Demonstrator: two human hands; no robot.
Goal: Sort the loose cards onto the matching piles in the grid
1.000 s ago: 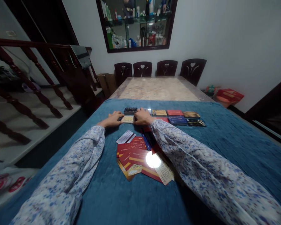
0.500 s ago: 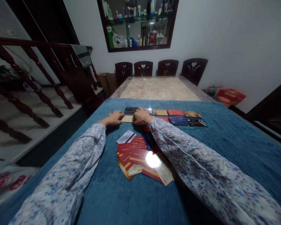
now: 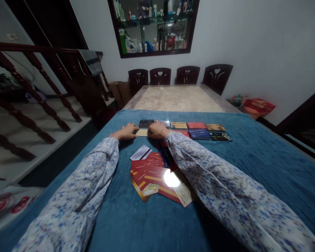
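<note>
A pale yellow card (image 3: 142,132) lies on the blue cloth between my two hands, in the nearer row of cards. My left hand (image 3: 127,132) has its curved fingers and thumb at the card's left edge. At the right edge my right hand (image 3: 157,130) bends its fingers down against it and partly covers it. Directly behind is a dark card stack (image 3: 146,123). Nearer to me, red cards (image 3: 153,171) are fanned out in a loose pile, with a white striped card (image 3: 141,153) on its far left side. My right sleeve hides part of this pile.
To the right stand more card stacks: a yellow one (image 3: 179,125), a blue one (image 3: 200,134) and a black one (image 3: 220,136). The cloth (image 3: 115,217) covers the near table; its bare stone top (image 3: 182,98) shows beyond, with chairs (image 3: 188,75) behind.
The view has shifted very slightly. Both hands stay at the sides of the pale yellow card, and the right one sits a touch further left. The card pile has not changed.
</note>
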